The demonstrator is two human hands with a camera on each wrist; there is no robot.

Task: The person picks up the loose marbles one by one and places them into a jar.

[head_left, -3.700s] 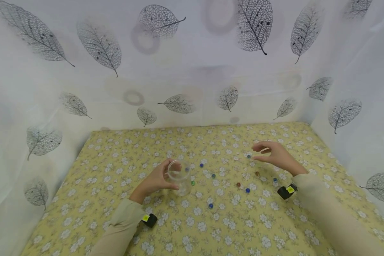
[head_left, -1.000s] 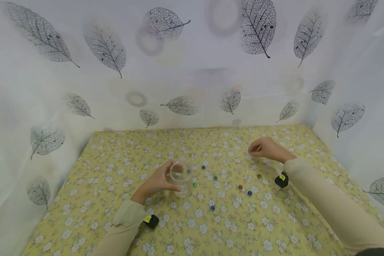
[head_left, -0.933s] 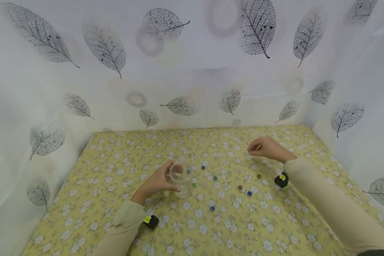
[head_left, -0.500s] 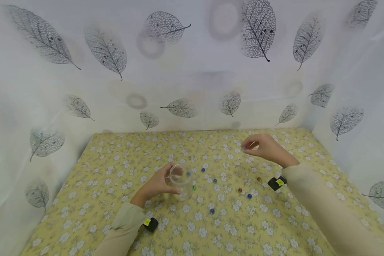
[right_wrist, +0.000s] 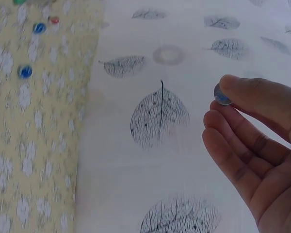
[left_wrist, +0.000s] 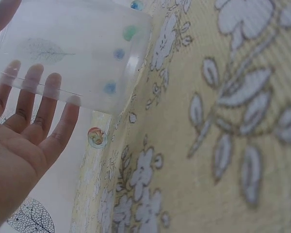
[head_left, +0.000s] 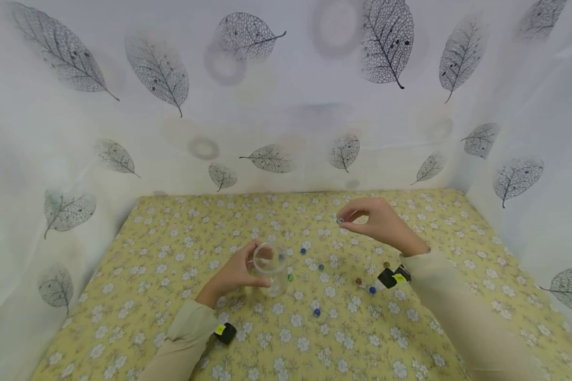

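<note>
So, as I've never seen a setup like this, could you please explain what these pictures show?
There is no robot here, just a person working bare-handed. The wide picture comes from a camera on the head, looking forward and down; the other two come from small cameras on the wrists. Blue, green and reddish marbles lie on a yellow flowered cloth. The left hand holds a clear cup; the right hand pinches a bluish, glassy marble.

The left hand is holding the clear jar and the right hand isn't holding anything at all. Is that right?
Not quite: the right hand isn't empty. It pinches a small marble with some blue in it, as the right wrist view shows. The left hand is indeed holding the clear jar.
</note>
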